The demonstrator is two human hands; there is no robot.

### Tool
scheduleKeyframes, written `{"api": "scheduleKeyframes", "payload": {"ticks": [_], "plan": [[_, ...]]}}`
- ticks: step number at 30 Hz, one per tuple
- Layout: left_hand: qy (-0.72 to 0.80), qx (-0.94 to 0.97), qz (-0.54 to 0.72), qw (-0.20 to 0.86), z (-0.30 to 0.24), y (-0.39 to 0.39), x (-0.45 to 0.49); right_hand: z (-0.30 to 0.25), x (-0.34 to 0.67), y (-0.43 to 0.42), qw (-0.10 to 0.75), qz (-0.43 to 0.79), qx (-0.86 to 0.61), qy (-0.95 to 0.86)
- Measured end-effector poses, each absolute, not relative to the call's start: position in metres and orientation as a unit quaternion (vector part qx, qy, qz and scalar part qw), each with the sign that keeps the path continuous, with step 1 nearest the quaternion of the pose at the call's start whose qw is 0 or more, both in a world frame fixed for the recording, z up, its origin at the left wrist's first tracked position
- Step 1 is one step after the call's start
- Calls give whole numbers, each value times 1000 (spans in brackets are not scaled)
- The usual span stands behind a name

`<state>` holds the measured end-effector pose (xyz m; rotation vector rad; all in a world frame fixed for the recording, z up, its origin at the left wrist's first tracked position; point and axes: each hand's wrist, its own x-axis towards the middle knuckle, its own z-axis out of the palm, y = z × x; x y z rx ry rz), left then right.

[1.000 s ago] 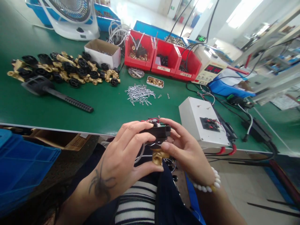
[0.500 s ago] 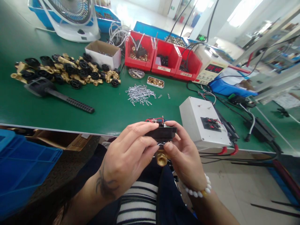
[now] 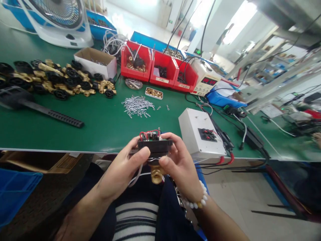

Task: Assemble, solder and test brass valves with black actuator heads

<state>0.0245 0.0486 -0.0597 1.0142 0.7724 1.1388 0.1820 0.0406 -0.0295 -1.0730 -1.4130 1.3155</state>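
I hold a small valve assembly [image 3: 154, 147] over my lap, just in front of the green table's near edge [image 3: 75, 149]. It has a black housing with red wires and a circuit board on top, and a brass fitting [image 3: 156, 174] pointing down. My left hand [image 3: 122, 169] grips its left side, thumb across the black housing. My right hand [image 3: 178, 164], with a white bead bracelet at the wrist, grips the right side, thumb near the brass fitting. A white wire loops down from the assembly.
On the table lie a pile of brass-and-black valve parts [image 3: 62, 82], a long black tool [image 3: 37, 107], metal clips [image 3: 137, 105], a tray of brass pieces [image 3: 153, 93], a cardboard box [image 3: 92, 62], three red bins [image 3: 157, 67], a white switch box [image 3: 200, 134], a meter [image 3: 205, 80] and a fan [image 3: 52, 20].
My view has shifted to the right and up, so the table items sit further left. My hands still hold the assembly; my left thumb now lies on the housing's front.
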Motion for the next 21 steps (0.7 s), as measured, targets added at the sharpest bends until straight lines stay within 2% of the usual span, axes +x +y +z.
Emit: {"api": "scheduleKeyframes", "payload": {"ticks": [1, 3, 5, 7, 8, 10, 11, 13, 16, 21], "plan": [[325, 424, 474, 700, -61, 50, 24, -22, 191, 48, 406, 498, -444, -624], [348, 416, 469, 697, -62, 51, 23, -7, 219, 72, 335, 373, -479, -720], [385, 442, 484, 650, -61, 48, 23, 4, 259, 107, 357, 155, -556, -734], [378, 474, 485, 630, -57, 43, 23, 8, 299, 144, 326, 31, -634, -700], [366, 484, 489, 626, -55, 41, 23, 7, 317, 160, 292, 24, -671, -681], [343, 495, 505, 618, -49, 38, 23, 0, 344, 184, 207, 128, -704, -667], [337, 498, 512, 613, -47, 37, 23, -4, 353, 191, 192, 178, -704, -660], [332, 499, 520, 608, -44, 36, 23, -14, 361, 197, 211, 230, -696, -647], [329, 496, 516, 616, -43, 35, 22, -25, 362, 196, 265, 204, -700, -631], [319, 484, 496, 646, -44, 27, 21, -31, 359, 195, 265, 169, -698, -643]]}}
